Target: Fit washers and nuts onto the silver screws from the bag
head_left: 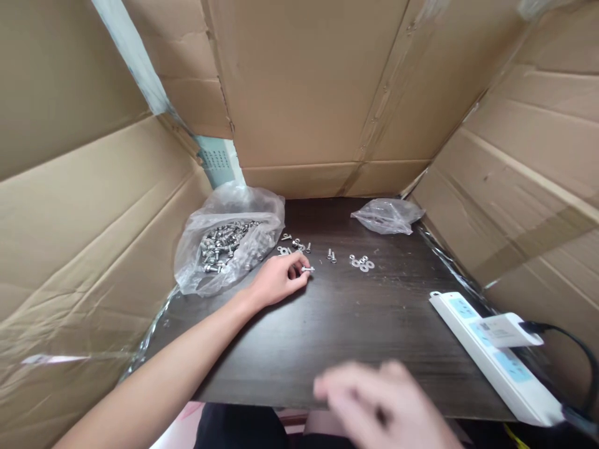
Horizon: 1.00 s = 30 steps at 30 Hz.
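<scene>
My left hand [283,275] is closed in a pinch on a small silver bolt [307,269], low over the dark table. Just beyond its fingers lie several loose bolts and washers [298,244]. Two more bolts [331,255] rest a little to the right, and past them is a small group of washers and nuts [362,263]. Near the table's front edge, my right hand [374,399] is smeared by motion, so its fingers do not show clearly. Nothing can be made out in it.
An open clear plastic bag [187,262] full of bolts stands at the back left. Another crumpled plastic bag [388,216] lies at the back right. A white power strip [496,368] with a plugged-in adapter [510,330] runs along the right. Cardboard walls [318,81] surround the dark table [290,337].
</scene>
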### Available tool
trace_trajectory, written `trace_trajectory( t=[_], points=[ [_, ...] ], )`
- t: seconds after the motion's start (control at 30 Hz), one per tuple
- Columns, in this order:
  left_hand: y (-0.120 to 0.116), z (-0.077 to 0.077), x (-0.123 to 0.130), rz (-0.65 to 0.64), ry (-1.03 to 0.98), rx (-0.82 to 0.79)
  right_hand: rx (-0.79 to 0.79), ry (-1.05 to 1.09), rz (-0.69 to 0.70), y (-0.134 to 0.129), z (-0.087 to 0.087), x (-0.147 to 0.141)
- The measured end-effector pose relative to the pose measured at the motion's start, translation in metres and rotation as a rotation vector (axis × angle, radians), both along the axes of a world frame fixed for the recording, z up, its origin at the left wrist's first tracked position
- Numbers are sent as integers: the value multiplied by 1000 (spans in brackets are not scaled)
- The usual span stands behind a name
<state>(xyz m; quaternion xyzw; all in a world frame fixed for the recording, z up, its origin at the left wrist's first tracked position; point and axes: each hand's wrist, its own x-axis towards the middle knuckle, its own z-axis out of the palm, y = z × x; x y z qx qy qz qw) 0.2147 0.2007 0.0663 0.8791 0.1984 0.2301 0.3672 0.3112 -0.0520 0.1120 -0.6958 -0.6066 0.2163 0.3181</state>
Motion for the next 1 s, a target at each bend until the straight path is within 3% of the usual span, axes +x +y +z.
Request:
trace_trajectory(
  t=[0.1,0.2,0.27,0.4,0.53,0.7,1.0],
  points=[
    [0,0,-1,0,-20,-1,119,100,-89,66,5,31],
    [1,-1,-1,6,-37,-6,269,113,-240,115,-10,55],
    [1,-1,0,7,-49,-16,296,98,-246,132,-24,63],
    [0,1,0,-4,-65,-16,307,-47,-122,140,-42,69],
    [0,1,-1,-13,-86,5,354,-132,9,141,-44,69],
    [-1,1,0,-34,-107,35,392,-188,-3,139,-41,67],
    [-2,2,0,-41,-126,94,300,-94,28,141,-47,63]
  ],
)
